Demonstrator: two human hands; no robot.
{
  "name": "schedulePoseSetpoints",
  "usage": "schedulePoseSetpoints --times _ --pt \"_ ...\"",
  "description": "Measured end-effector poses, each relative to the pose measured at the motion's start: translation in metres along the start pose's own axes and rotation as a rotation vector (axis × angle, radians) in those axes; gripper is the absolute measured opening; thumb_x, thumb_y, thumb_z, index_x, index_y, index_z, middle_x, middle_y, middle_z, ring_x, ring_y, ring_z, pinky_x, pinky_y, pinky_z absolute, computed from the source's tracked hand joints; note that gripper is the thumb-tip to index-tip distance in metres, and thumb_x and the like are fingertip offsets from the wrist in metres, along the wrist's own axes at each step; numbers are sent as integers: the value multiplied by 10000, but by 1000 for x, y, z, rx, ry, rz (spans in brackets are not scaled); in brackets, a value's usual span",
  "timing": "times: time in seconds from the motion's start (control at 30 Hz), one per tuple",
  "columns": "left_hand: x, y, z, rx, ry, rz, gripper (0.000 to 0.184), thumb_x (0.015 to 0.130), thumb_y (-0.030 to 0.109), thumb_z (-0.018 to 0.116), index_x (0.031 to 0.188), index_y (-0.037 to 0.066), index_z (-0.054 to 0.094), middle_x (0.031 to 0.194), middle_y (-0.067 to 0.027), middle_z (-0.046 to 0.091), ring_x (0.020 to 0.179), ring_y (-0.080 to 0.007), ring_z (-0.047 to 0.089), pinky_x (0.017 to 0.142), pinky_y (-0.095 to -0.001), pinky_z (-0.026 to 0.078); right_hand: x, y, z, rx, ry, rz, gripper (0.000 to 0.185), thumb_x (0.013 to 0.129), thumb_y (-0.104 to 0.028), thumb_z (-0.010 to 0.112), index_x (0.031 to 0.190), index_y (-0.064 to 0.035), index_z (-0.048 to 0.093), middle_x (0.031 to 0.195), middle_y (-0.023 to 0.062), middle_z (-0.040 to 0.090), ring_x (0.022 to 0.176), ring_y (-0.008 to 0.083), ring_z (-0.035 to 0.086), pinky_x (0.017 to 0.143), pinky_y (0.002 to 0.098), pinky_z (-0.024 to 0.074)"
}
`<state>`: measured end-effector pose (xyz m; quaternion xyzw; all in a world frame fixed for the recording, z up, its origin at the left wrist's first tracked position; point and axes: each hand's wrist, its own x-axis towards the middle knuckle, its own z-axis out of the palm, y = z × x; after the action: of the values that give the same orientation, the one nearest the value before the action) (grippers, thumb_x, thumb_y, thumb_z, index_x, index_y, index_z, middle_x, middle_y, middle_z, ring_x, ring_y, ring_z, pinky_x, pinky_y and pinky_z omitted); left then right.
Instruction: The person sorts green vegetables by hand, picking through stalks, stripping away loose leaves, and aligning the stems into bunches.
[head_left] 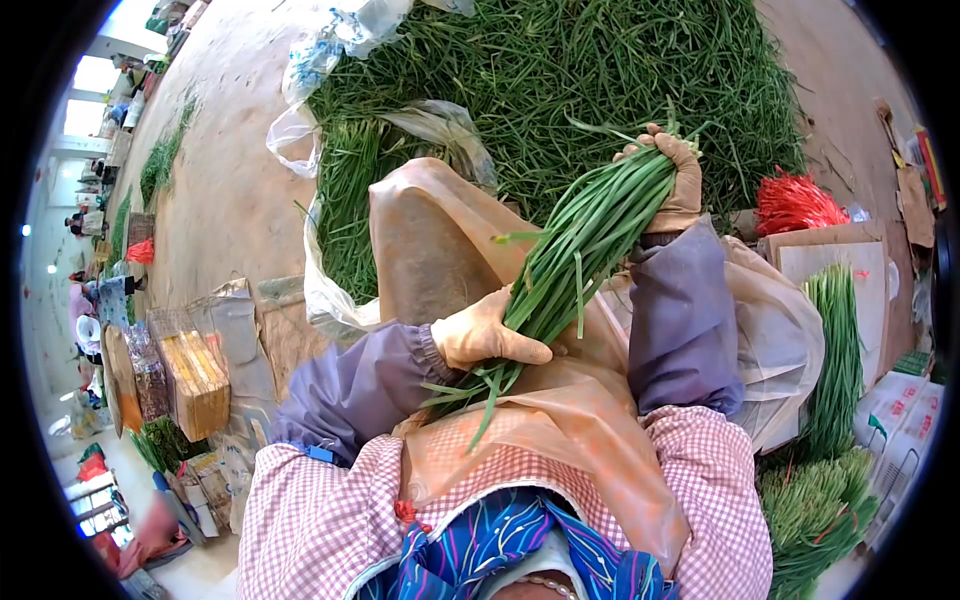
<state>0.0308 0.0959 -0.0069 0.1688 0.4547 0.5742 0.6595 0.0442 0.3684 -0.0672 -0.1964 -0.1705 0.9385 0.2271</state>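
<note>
A bunch of garlic chives (590, 240) lies slanted across my lap, its long green leaves running down to the left. My right hand (678, 175), in a tan glove, is closed round the upper end. Lower down, my gloved left hand (487, 333) grips the leafy part with its thumb laid across; some leaf tips stick out below it. A large heap of loose chives (580, 90) spreads on the floor in front of me. Beside my left knee, more chives (345, 200) rest in a clear plastic bag (325, 290). A translucent apron (440, 220) covers my legs.
Red ties (793, 203) lie to the right by a cardboard sheet (835, 270). Bundled chives (832, 350) stand at my right side, with more bundles (815, 510) below. Boxes (193, 383) are on the left. People (88, 330) are farther off, at the far left.
</note>
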Motion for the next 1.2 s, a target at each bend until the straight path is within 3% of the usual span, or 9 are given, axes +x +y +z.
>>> schedulePoseSetpoints --times 0.3,0.43,0.57,0.6,0.7,0.73,0.9,1.03,1.2 --pt "-4 31 -3 -30 158 -335 281 771 79 726 1008 6 595 753 -50 571 679 -168 602 637 -288 487 21 15 -38 234 -150 68 309 828 -164 647 1097 -29 575 897 69 626 852 265 618 852 472 513" --pt "-9 60 -23 -48 104 -538 245 830 58 673 1055 37 578 570 25 442 433 -81 391 413 -247 290 11 16 -39 286 -343 32 598 889 -462 608 1322 -70 483 1312 198 521 1135 340 565 965 526 478" --pt "-30 114 -47 628 334 -418 513 836 162 723 1282 15 515 869 -43 613 676 -123 559 595 -256 459 23 18 -58 404 -361 46 701 889 -587 543 1403 -126 424 1450 206 401 1240 370 497 1010 541 452" --pt "-37 116 -67 977 179 -260 622 831 222 741 1347 13 463 1101 -68 631 934 -168 593 832 -298 489 22 15 -46 300 -172 39 542 921 -524 546 1283 -120 545 1106 145 641 988 275 620 859 466 531" --pt "-44 152 -60 1124 167 -370 672 826 238 754 1372 11 434 1159 -82 632 1046 -136 562 926 -319 461 60 30 -97 390 -410 186 343 950 -425 559 1061 -111 643 592 -20 504 567 146 499 591 343 473" --pt "-50 152 -70 1071 195 -415 664 830 206 747 1380 12 428 1143 -82 638 1039 -115 551 924 -317 462 55 26 -85 190 -134 123 253 947 -353 589 895 -112 644 475 -79 196 418 106 220 467 287 285" --pt "-77 149 -83 947 218 -437 610 825 143 746 1350 12 465 1132 -43 638 1013 -88 536 909 -284 459 77 -22 -139 -554 394 -243 196 903 -228 659 903 -37 617 534 -69 396 401 27 318 360 253 231" --pt "-85 142 -87 834 292 -478 613 802 109 750 1340 13 474 1116 -28 640 999 -90 540 894 -272 462 7 0 -5 -1097 -324 -129 744 750 -228 779 1385 -64 427 1207 127 569 1085 211 550 888 383 493" --pt "-85 145 -71 826 284 -426 645 741 142 762 1312 7 492 1073 -54 645 998 -127 562 911 -291 460 -47 70 96 -1548 -968 -308 879 675 -314 819 1429 -177 389 1451 146 398 1382 310 329 1142 561 141"
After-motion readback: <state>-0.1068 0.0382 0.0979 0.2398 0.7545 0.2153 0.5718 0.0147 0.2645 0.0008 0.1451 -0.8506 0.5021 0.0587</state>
